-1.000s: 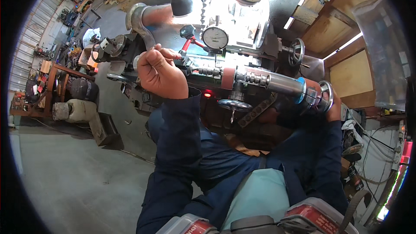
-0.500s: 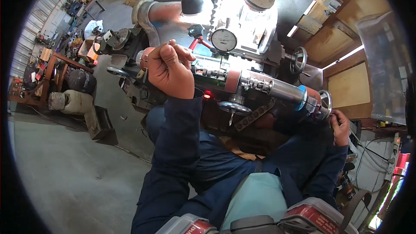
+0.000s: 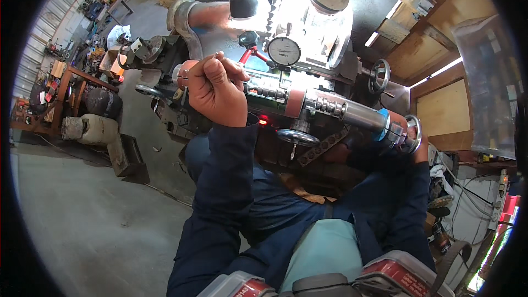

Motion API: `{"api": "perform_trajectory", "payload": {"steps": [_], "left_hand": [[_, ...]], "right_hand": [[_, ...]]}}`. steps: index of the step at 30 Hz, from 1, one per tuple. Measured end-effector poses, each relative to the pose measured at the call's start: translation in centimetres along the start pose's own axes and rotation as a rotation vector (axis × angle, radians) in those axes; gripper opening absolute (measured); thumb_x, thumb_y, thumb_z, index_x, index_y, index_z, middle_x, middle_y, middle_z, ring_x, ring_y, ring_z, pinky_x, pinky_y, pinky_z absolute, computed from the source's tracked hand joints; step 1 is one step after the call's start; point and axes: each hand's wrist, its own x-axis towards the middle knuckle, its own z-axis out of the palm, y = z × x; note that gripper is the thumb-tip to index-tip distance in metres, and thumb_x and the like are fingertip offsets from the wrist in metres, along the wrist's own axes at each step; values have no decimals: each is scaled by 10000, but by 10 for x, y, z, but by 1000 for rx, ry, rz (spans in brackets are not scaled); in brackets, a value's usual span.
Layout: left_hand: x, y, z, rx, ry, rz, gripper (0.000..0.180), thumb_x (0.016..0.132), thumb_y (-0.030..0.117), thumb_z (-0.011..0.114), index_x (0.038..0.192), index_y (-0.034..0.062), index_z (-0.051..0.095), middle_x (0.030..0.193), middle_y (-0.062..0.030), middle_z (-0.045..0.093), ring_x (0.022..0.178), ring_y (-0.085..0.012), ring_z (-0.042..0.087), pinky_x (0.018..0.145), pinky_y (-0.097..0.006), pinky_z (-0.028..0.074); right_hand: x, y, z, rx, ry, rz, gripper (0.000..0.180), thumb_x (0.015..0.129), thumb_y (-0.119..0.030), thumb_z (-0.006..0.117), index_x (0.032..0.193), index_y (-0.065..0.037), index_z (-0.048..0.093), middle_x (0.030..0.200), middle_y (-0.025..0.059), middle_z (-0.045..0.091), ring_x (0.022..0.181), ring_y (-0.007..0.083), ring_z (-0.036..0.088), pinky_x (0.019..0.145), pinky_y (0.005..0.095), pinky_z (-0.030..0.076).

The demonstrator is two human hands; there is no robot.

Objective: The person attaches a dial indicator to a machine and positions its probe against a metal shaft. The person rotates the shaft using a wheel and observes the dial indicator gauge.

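My left hand (image 3: 218, 89) is raised at the left part of a machine tool, fingers curled and thumb folded over them. Whatever it may hold is hidden. Beyond it runs a metal shaft with several collars (image 3: 327, 105), mounted lengthwise on the machine. A round dial indicator (image 3: 284, 51) stands above the shaft on a holder with red arms (image 3: 250, 56). My right hand (image 3: 421, 147) is at the tailstock handwheel (image 3: 412, 133) on the right, its fingers behind and through the rim, mostly hidden by it. A blue ring (image 3: 383, 125) circles the tailstock barrel.
A smaller handwheel (image 3: 297, 137) projects toward me at the front middle, and another handwheel (image 3: 380, 76) stands at the back right. Bright light glares over the machine. Gas cylinders (image 3: 91, 130) and a metal rack stand on the left. A wooden cabinet (image 3: 443, 107) and hanging clear plastic sheet (image 3: 489, 85) flank the right.
My right hand has moved left and up, from beside the tailstock handwheel's lower edge to behind its rim. My left hand has barely moved.
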Motion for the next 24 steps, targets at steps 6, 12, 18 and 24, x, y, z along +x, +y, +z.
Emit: {"api": "perform_trajectory", "payload": {"steps": [6, 12, 18, 24], "left_hand": [[0, -2, -1, 6, -18, 14, 269, 1031, 297, 526, 1001, 30, 529, 693, -70, 560, 531, -149, 538, 423, -236, 367], [0, -1, 0, 25, -10, 23, 276, 1026, 308, 535, 1003, 34, 531, 673, -63, 549, 521, -144, 526, 420, -240, 367], [-2, -1, 0, 33, -21, 10, 280, 1026, 308, 533, 994, 30, 533, 669, -60, 548, 521, -143, 527, 420, -240, 366], [-3, -1, -1, 46, -13, 9, 291, 1026, 317, 532, 998, 27, 528, 673, -59, 553, 521, -143, 528, 421, -239, 364]], "right_hand": [[-26, 33, -5, 133, -84, 35, 242, 977, -221, 584, 1040, 3, 653, 910, 27, 673, 825, 117, 617, 715, 292, 496], [-59, -5, -31, -217, -244, -42, 194, 1005, -172, 546, 1098, -29, 637, 849, -7, 596, 781, 96, 556, 669, 264, 472], [-64, -53, -34, 256, -94, 26, 205, 1018, -200, 545, 998, -19, 641, 729, -53, 524, 623, 37, 437, 556, 220, 337], [-21, -36, -30, 260, 92, -13, 266, 1031, -259, 537, 1040, -16, 645, 828, -23, 592, 701, 48, 502, 614, 218, 407]]}}
